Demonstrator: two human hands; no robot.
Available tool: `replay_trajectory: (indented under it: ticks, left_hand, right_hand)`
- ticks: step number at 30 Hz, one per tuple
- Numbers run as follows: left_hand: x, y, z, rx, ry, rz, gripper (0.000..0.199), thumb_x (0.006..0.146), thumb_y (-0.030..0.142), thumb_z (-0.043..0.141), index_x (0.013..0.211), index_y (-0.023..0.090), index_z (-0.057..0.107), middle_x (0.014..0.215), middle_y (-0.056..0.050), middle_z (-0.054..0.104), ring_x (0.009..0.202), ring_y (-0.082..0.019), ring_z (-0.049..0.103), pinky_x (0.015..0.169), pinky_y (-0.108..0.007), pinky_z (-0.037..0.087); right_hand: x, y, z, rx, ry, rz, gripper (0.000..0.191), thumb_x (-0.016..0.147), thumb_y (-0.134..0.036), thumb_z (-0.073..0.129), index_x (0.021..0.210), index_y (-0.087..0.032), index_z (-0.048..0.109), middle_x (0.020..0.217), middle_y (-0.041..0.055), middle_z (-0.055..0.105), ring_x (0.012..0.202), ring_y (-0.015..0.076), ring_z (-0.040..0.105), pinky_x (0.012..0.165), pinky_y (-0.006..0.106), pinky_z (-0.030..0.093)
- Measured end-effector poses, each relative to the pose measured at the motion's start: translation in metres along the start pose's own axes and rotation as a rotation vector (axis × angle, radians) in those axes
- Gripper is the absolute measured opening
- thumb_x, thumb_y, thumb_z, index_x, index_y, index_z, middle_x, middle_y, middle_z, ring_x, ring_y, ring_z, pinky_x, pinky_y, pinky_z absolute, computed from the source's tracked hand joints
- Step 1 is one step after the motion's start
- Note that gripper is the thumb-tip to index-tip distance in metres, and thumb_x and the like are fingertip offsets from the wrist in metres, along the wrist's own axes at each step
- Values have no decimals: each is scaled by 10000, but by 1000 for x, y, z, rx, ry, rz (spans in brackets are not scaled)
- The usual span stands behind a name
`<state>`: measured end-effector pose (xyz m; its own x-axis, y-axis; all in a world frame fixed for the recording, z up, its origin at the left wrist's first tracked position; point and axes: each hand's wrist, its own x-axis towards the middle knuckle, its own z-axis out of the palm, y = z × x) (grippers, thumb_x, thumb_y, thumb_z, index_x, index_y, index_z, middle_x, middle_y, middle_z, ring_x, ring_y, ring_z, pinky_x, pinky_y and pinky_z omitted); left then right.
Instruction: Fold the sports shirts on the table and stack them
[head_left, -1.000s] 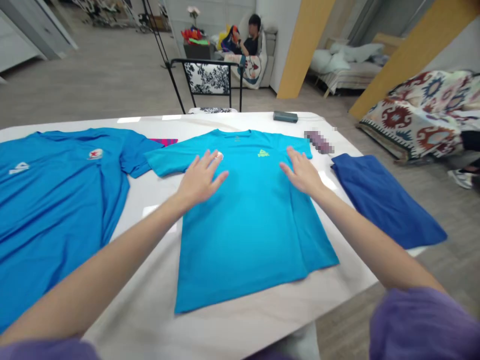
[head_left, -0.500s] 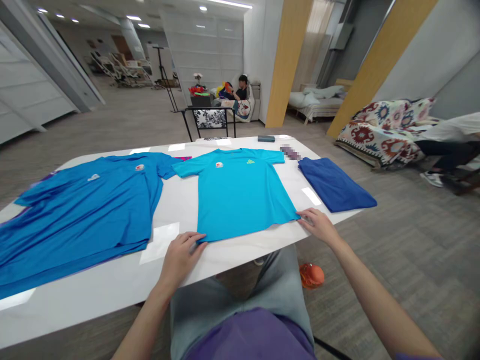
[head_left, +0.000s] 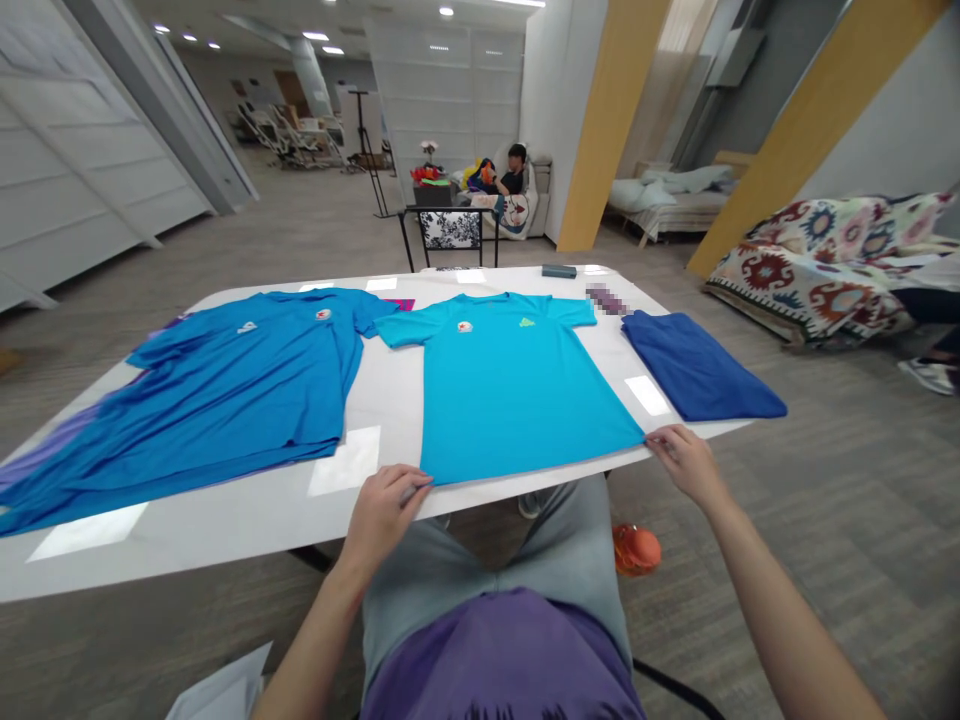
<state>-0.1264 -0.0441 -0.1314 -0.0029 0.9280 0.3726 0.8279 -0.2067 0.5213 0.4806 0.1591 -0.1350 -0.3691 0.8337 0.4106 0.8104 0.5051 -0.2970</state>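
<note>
A turquoise T-shirt point(head_left: 517, 390) lies spread flat, chest side up, its neck toward the far side and its hem along the near table edge. My left hand point(head_left: 386, 510) pinches the hem's left corner. At the hem's right corner, my right hand point(head_left: 686, 460) grips the cloth between thumb and fingers, and the hem runs taut and straight between both hands. Left of it a larger blue T-shirt point(head_left: 262, 380) is spread out with loose wrinkles. A folded dark blue garment point(head_left: 697, 368) rests to the right.
The white table point(head_left: 390, 390) holds a dark case point(head_left: 559, 271) and a blurred-out item point(head_left: 606, 298) at the far side. Purple cloth point(head_left: 52, 445) shows under the blue T-shirt. A chair point(head_left: 452, 232) stands beyond. An orange object point(head_left: 637, 549) is on the floor. People sit in the background.
My right hand has pulled the hem corner outward to the right, and the slack near it has smoothed out. My left hand stays at its corner. The camera view has turned left.
</note>
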Motion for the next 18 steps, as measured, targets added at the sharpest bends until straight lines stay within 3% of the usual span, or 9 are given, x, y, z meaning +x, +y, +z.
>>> replay_trajectory:
  ticks: [4, 7, 10, 12, 14, 16, 18]
  left_hand:
    - [-19, 23, -9, 5, -73, -29, 221, 1096, 464, 656, 1125, 384, 861, 1181, -77, 814, 1169, -331, 764, 1006, -559, 617]
    - [3, 18, -31, -25, -138, -51, 265, 1078, 519, 665, 1231, 395, 843, 1188, -72, 817, 1135, -323, 771, 1010, -546, 615]
    - [74, -23, -62, -80, 21, -217, 391, 1059, 574, 643, 1286, 298, 803, 1164, -87, 816, 1050, -293, 768, 998, -468, 611]
    - [137, -63, -79, -86, 141, -453, 440, 1043, 549, 642, 1315, 222, 752, 1170, -113, 812, 1028, -272, 757, 959, -402, 596]
    - [200, -101, -89, -65, 163, -626, 436, 1015, 508, 693, 1284, 165, 711, 1196, -152, 806, 1051, -274, 745, 912, -355, 566]
    - [252, -132, -92, -52, 154, -681, 398, 1001, 509, 732, 1158, 145, 701, 1099, -171, 803, 1077, -300, 732, 879, -339, 537]
    - [290, -153, -89, -52, 138, -682, 367, 994, 520, 752, 1000, 160, 678, 965, -169, 782, 1108, -337, 718, 869, -347, 514]
  right_hand:
    - [-10, 2, -9, -70, -21, -1, 268, 1060, -432, 618, 1158, -264, 802, 1221, 138, 786, 1118, 350, 752, 969, 513, 590]
    - [5, -47, -10, -40, -14, -14, 324, 1034, -392, 626, 1315, -287, 748, 1319, 131, 765, 1171, 371, 738, 979, 544, 579]
    - [30, -157, 5, 169, -65, -68, 338, 1086, -369, 600, 1409, -301, 672, 1249, 111, 768, 1049, 314, 749, 932, 506, 576]
    - [43, -248, 26, 268, -212, -185, 236, 1115, -377, 605, 1328, -309, 680, 1222, 91, 772, 1060, 301, 747, 894, 483, 552]
    - [50, -331, 53, 307, -310, -303, 207, 1087, -404, 684, 1259, -289, 686, 1208, 79, 778, 1089, 305, 745, 889, 479, 536]
    - [52, -390, 83, 292, -327, -372, 439, 1003, -564, 800, 1296, -262, 675, 1200, 96, 781, 1060, 331, 738, 868, 496, 544]
    - [50, -421, 111, 240, -295, -389, 720, 902, -754, 837, 1375, -242, 656, 1206, 119, 777, 1032, 358, 726, 858, 523, 563]
